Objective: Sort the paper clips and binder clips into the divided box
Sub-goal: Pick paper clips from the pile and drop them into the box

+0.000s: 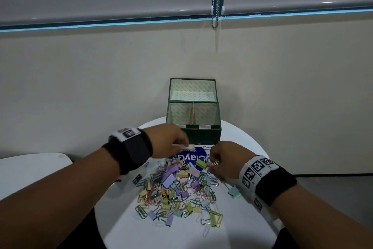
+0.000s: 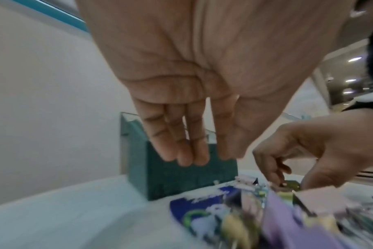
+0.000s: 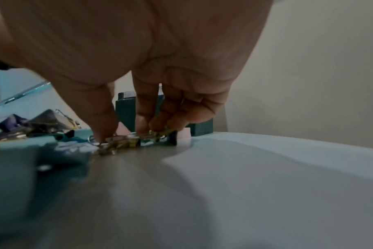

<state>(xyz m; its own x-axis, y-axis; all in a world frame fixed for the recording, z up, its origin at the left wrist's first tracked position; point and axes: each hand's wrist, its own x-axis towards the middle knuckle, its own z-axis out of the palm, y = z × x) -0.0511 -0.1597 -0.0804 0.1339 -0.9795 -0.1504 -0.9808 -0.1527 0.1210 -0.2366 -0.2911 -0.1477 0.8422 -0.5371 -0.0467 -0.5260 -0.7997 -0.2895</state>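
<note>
A mixed pile of pastel paper clips and binder clips covers the middle of the round white table. Behind it stands the green divided box, lid up, with two front compartments. My left hand hovers over the pile's far edge in front of the box; its fingers hang straight and hold nothing. My right hand is down on the pile's right edge. There its thumb and fingers pinch a small bunch of wire clips lying on the table.
A blue printed label lies under the far part of the pile. A lone mint binder clip sits near my right wrist. The wall is right behind the box. Another white surface lies to the left.
</note>
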